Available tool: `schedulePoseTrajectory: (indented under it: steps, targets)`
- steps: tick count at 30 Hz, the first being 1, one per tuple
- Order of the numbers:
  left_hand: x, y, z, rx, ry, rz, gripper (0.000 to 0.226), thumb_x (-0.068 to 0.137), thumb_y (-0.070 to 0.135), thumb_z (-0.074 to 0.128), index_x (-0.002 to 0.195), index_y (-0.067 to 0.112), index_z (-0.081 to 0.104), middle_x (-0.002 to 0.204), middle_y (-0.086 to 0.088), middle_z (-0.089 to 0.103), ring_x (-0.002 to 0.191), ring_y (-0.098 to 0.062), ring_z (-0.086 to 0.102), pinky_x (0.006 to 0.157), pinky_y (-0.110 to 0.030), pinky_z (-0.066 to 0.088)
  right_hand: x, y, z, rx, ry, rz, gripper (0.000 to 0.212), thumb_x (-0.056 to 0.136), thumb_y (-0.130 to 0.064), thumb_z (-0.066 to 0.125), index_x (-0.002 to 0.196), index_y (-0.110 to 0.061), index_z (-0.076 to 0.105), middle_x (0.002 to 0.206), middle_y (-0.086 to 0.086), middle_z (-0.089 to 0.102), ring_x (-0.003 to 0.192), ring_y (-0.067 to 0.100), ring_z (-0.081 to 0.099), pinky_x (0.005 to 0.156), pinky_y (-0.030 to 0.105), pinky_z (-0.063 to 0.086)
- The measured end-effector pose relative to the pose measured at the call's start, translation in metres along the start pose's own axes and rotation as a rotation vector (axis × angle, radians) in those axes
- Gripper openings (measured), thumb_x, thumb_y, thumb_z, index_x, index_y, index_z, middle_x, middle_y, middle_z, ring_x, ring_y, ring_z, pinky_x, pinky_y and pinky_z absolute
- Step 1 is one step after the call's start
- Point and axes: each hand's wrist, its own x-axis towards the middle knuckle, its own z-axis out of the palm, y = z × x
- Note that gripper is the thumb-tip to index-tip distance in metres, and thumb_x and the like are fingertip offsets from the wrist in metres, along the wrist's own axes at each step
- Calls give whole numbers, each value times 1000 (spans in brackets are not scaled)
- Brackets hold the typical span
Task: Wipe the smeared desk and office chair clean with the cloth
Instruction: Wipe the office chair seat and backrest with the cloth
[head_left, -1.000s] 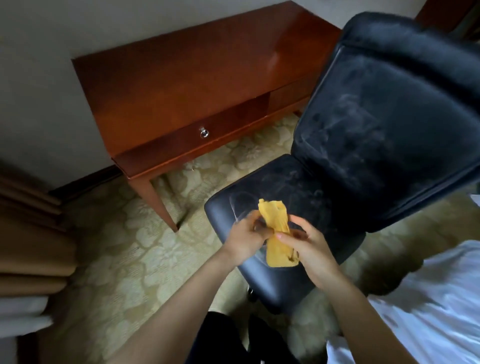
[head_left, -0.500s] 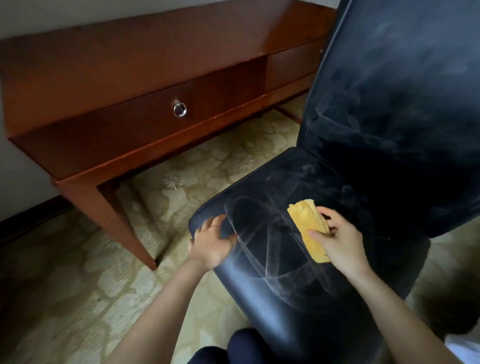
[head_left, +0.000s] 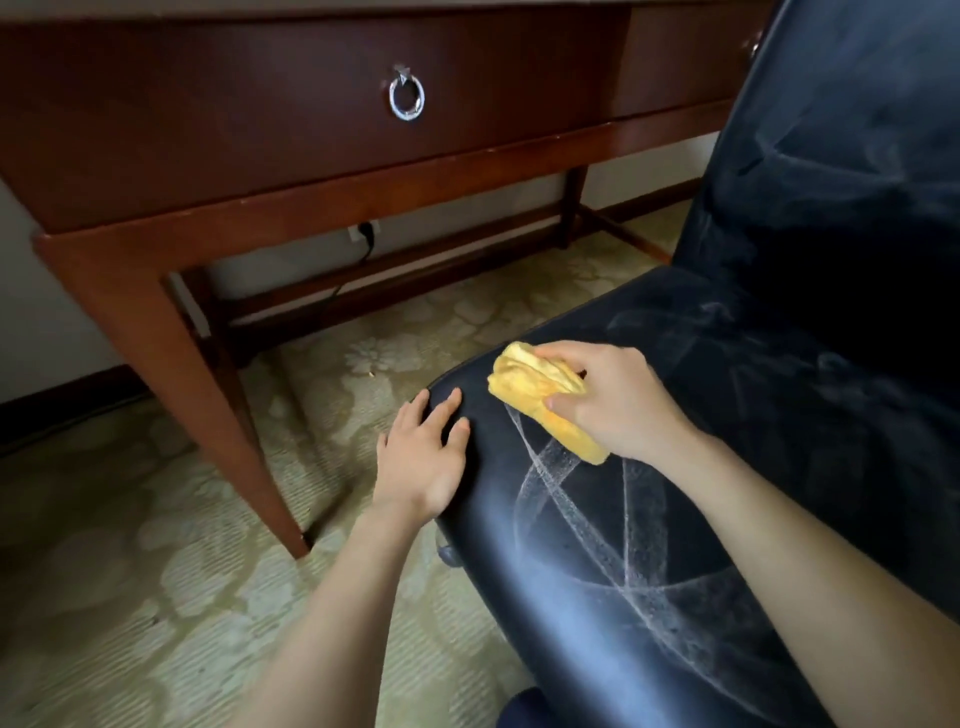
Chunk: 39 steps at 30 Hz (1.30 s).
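A black leather office chair (head_left: 582, 582) fills the right side; white smear rings and streaks cross its seat and backrest. My right hand (head_left: 618, 405) grips a folded yellow cloth (head_left: 535, 389) and presses it on the seat near the front left corner. My left hand (head_left: 423, 452) rests flat on the seat's left edge, fingers straight. The red-brown wooden desk (head_left: 311, 135) stands behind, its drawer front facing me.
A silver ring pull (head_left: 407, 98) hangs on the desk drawer. A desk leg (head_left: 171, 374) stands left of the chair. A wall socket with a black cable (head_left: 366, 234) shows under the desk. Patterned carpet (head_left: 130, 571) covers the floor.
The view has come closer and lower to the seat. My right hand moved the cloth leftward across the seat toward the front corner. My left hand stays on the seat edge.
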Motion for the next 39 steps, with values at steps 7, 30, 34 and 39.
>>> schedulePoseTrajectory:
  steps: [7, 30, 34, 39]
  targets:
    - [-4, -9, 1, 110, 34, 43, 46, 100, 42, 32, 146, 43, 25, 158, 3, 17, 145, -19, 14, 117, -44, 12, -7, 10, -7, 191, 113, 65, 46, 82, -18, 70, 125, -31, 60, 102, -12, 64, 101, 13, 60, 88, 30, 48]
    - [-136, -3, 34, 374, 279, 52, 77, 81, 71, 16, 139, 30, 47, 122, -10, 54, 103, -31, 45, 96, -45, 39, -102, 45, -31, 454, 285, -28, 37, 86, -17, 65, 120, -32, 63, 104, -21, 63, 94, -2, 59, 84, 23, 49]
    - [-157, 5, 44, 410, 279, 45, 80, 80, 71, 16, 141, 27, 43, 119, -9, 50, 105, -30, 41, 94, -45, 41, -135, 60, -32, 482, 315, -4, 38, 89, -16, 61, 124, -30, 60, 103, -25, 60, 92, -8, 56, 79, 14, 47]
    - [-181, 17, 57, 481, 291, 11, 89, 75, 74, 10, 144, 26, 37, 117, -9, 46, 109, -30, 40, 93, -44, 38, -178, 74, -25, 491, 384, 27, 39, 90, -15, 61, 126, -29, 59, 114, -16, 62, 105, 3, 58, 93, 33, 50]
